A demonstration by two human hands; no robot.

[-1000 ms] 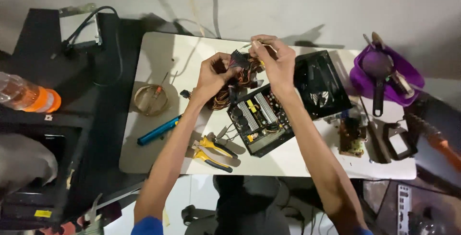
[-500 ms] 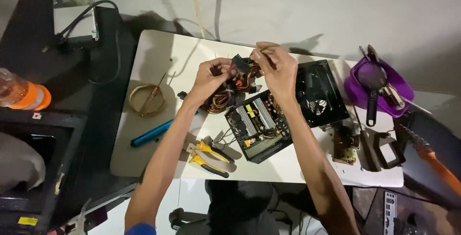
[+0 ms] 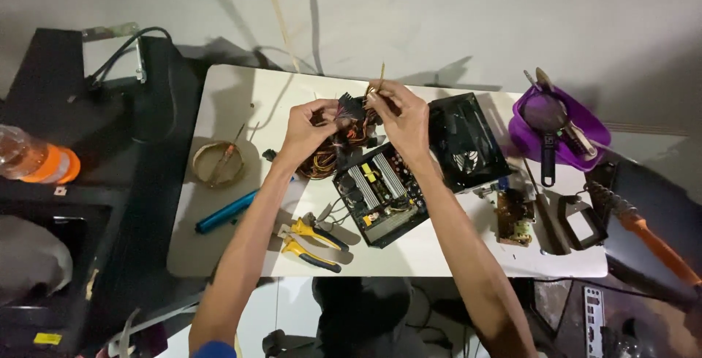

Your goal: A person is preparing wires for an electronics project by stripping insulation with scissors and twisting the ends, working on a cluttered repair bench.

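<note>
Both your hands were up over the wire bundle point(image 3: 340, 138), at the far-left corner of the open power supply board point(image 3: 380, 193). Your left hand point(image 3: 307, 130) was closed around the orange and yellow wires from the left, pinning the loom steady. Your right hand point(image 3: 401, 113) was pinched narrow on something thin and pale at the bundle's black connector point(image 3: 351, 106); too small to tell whether it was a wire end or a tool. Looked like one hand anchoring and the other doing the fine work, my read.

The bundle was lifted just clear of the board, still running down to it, so the wires stayed taut and sorted.

Relative to the board:
- black fan cover point(image 3: 464, 142) touching its right side, tipped open
- yellow-handled pliers point(image 3: 314, 241) near its left front corner, beside your left forearm
- blue cylindrical tool point(image 3: 223, 212) further left, lying diagonal
- solder coil ring point(image 3: 217, 164) far left, a thin tool lying across it
- small brown circuit board point(image 3: 515, 219) right of it
- purple bowl point(image 3: 585, 120) well right, holding a strainer and brushes
- orange-handled soldering iron point(image 3: 643, 230) far right, off the white table point(image 3: 241, 95)

Tools were fanned around the board within arm's reach, which kept the middle free for the wiring.
</note>
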